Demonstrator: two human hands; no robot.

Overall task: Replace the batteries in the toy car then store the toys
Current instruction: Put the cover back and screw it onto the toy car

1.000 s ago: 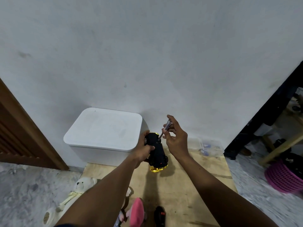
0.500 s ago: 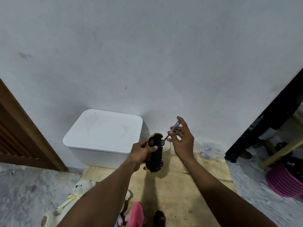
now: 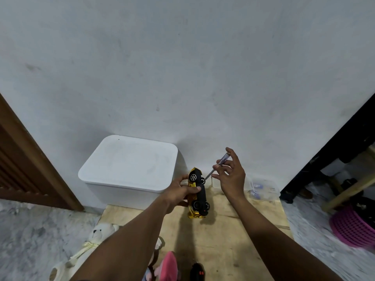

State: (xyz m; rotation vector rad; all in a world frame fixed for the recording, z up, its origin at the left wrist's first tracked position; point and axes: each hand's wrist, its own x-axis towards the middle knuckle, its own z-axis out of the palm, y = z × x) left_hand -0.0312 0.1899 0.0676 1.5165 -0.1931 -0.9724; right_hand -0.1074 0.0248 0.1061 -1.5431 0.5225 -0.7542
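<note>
Black-and-gold plastic toy car (image 3: 197, 194) is gripped mid-body by left hand (image 3: 178, 193) — light, rigid, glossy; slim clear-handled screwdriver (image 3: 218, 165) is pinched by right hand (image 3: 230, 177), tip beside the car's upper wheel.

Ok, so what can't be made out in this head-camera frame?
All head view.
Toy car battery cover: underside dark and too small, partly under the left hand.
Screwdriver tip: too small, lost against the car's wheel.
Clear container contents: blurred.
Black item: cut off by the bottom edge.
White bin contents: lid on.
</note>
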